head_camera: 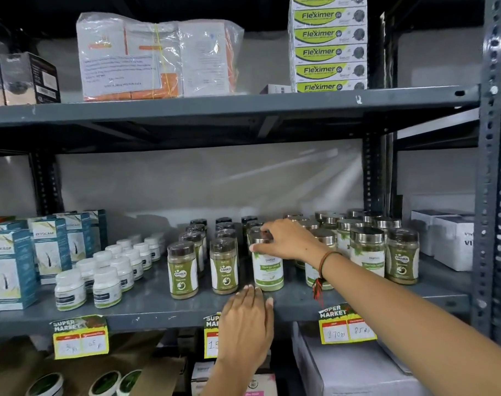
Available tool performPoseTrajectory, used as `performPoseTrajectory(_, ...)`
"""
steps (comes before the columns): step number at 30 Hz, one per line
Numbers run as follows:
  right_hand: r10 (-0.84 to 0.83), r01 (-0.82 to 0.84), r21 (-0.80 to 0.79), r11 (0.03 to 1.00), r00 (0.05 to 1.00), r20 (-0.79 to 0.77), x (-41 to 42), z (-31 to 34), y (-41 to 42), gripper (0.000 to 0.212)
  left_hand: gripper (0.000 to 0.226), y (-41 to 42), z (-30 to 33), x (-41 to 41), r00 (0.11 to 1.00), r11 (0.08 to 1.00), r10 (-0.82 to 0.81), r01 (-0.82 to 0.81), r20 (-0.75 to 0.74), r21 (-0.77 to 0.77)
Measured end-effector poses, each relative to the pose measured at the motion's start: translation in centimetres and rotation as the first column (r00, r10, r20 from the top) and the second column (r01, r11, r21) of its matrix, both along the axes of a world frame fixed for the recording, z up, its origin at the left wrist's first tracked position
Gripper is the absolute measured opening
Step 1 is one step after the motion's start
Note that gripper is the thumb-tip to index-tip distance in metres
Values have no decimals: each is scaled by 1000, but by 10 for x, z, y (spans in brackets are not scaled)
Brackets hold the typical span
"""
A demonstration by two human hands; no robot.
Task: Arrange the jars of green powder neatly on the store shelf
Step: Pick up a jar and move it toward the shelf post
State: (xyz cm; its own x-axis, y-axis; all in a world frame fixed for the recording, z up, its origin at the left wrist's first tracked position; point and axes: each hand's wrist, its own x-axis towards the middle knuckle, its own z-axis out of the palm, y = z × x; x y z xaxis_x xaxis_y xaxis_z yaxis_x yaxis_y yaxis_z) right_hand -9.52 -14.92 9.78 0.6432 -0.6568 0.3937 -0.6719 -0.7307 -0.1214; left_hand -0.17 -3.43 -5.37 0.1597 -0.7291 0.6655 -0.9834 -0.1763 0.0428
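Note:
A jar of green powder (267, 271) with a silver lid and white-green label stands at the front of the grey middle shelf (157, 310). My right hand (286, 240) grips its lid from above. My left hand (247, 318) rests flat on the shelf's front edge just below the jar, fingers together and holding nothing. More silver-lidded jars (367, 250) stand in rows to the right. Dark-lidded jars of brownish-green powder (224, 267) stand in columns to the left, and one of that kind (402, 257) stands at the right end.
Small white bottles (106, 287) and teal boxes (12, 267) fill the shelf's left. White boxes (449, 238) sit at the far right by the perforated upright (492, 195). Stacked Fleximer cartons (329, 52) and wrapped packs (157, 58) occupy the shelf above. Price tags (346, 327) hang on the front edge.

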Motion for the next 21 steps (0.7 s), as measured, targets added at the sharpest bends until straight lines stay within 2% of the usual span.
performPoseTrajectory(3,19,-20,16,1000,998,58,-1,3,4,60,55,1,0,0,1000,1000,11,-11,8,12)
performPoseTrajectory(6,18,-15,-36,999,996,88,-9,10,11,68,52,1,0,0,1000,1000,7,-7,5,5)
performPoseTrajectory(10,37,-34,-17,999,974,226,-33,25,25,59,50,3,2,-1,1000,1000,0,0,0,-2)
performPoseTrajectory(15,13,-36,53,998,927,375,-89,55,47,58,45,2,0,-1,1000,999,-17,16,-22,-47)
performPoseTrajectory(18,-37,-20,141,990,921,388,-131,69,50,57,43,3,0,-3,999,997,-19,17,-35,-69)
performPoseTrajectory(21,-123,65,183,981,938,324,-174,79,46,51,44,3,-1,-5,999,996,-30,26,-44,-83)
